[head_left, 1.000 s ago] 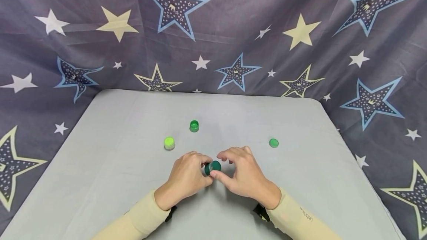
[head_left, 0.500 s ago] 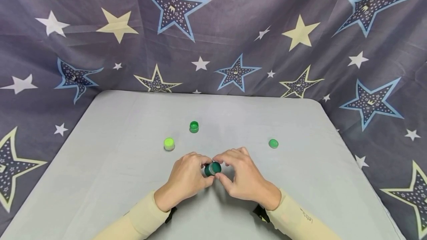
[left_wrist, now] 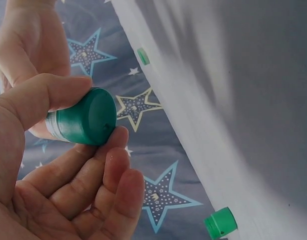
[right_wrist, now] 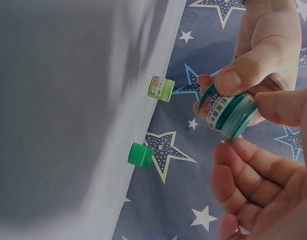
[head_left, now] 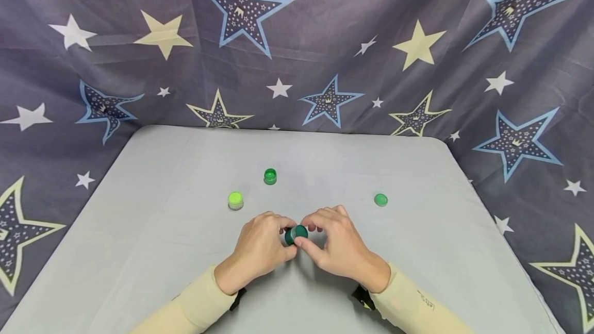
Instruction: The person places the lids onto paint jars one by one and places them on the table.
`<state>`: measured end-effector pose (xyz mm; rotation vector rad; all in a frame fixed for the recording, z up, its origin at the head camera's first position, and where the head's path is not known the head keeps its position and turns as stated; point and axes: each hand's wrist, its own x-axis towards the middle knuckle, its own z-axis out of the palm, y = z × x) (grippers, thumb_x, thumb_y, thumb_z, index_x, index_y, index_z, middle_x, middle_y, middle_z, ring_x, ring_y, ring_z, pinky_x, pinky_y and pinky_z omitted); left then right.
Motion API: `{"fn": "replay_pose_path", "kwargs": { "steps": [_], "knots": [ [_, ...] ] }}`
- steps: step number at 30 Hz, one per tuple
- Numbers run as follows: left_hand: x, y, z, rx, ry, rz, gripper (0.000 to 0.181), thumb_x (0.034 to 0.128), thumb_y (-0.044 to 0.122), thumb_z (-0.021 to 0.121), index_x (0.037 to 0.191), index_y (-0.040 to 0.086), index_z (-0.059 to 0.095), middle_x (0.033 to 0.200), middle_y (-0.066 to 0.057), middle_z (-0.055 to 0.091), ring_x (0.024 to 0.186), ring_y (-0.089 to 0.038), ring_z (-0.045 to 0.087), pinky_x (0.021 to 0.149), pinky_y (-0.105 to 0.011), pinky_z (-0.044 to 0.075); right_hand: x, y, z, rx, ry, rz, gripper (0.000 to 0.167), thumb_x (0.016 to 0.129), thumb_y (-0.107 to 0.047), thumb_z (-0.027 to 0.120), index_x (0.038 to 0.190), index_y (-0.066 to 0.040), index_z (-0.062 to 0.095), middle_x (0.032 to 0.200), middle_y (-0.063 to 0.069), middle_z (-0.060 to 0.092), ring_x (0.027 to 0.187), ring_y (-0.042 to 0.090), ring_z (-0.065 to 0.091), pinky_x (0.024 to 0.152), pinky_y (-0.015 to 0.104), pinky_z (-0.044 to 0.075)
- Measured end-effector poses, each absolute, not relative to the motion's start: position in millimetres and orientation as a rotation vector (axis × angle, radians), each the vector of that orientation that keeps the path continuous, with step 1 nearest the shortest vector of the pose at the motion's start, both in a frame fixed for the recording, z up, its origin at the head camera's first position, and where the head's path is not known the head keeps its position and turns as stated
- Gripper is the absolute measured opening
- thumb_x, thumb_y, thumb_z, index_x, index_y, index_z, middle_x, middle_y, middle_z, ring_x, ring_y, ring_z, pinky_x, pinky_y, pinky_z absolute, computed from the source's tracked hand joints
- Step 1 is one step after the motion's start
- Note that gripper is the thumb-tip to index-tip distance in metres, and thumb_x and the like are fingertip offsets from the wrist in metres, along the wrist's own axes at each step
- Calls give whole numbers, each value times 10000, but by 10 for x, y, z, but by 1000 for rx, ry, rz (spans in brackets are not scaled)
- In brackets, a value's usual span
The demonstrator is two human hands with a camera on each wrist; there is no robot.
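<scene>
My left hand (head_left: pixel 261 241) holds a small dark green paint jar (head_left: pixel 291 235) by its body, tilted on its side. Its base (left_wrist: pixel 101 116) faces the camera in the left wrist view, and a printed label (right_wrist: pixel 213 111) shows in the right wrist view. The thumb and forefinger of my right hand (head_left: pixel 341 244) pinch the jar's lid (right_wrist: pixel 241 117) at its edge; the other fingers stay off it. Beyond my left hand stands a light green paint jar (head_left: pixel 235 201) with its lid on. A bright green paint jar (head_left: pixel 270 177) stands uncovered farther back.
A loose green lid (head_left: pixel 381 200) lies to the right, beyond my right hand. Pale grey cloth covers the table (head_left: pixel 185 169). A dark curtain with stars (head_left: pixel 297 40) hangs behind it and along both sides.
My right thumb and forefinger come in to the dark green jar's lid, turn round its rim, then shift back part way. The left hand and the other jars stay put.
</scene>
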<state>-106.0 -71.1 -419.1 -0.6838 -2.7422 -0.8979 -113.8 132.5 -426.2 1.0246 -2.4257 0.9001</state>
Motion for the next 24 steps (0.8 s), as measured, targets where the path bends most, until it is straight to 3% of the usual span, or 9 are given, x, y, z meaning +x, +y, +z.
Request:
{"fn": "replay_pose_path", "kwargs": {
  "steps": [14, 24],
  "knots": [
    [-1040, -686, -4194, -698, -2739, -910, 237, 687, 176, 903, 901, 163, 802, 756, 110, 657, 675, -56, 491, 554, -231, 417, -1136, 1322, -4288, 954, -2451, 891, 283, 909, -405, 773, 798, -170, 662, 734, -34, 654, 662, 146, 593, 704, 286, 360],
    [-1043, -696, -4191, -690, -2744, -911, 253, 682, 184, 919, 905, 155, 802, 761, 104, 659, 681, -57, 506, 555, -233, 423, -1152, 1342, -4260, 942, -2450, 876, 295, 901, -428, 779, 849, -148, 704, 766, -37, 662, 681, 148, 597, 700, 290, 368]
  ]
}}
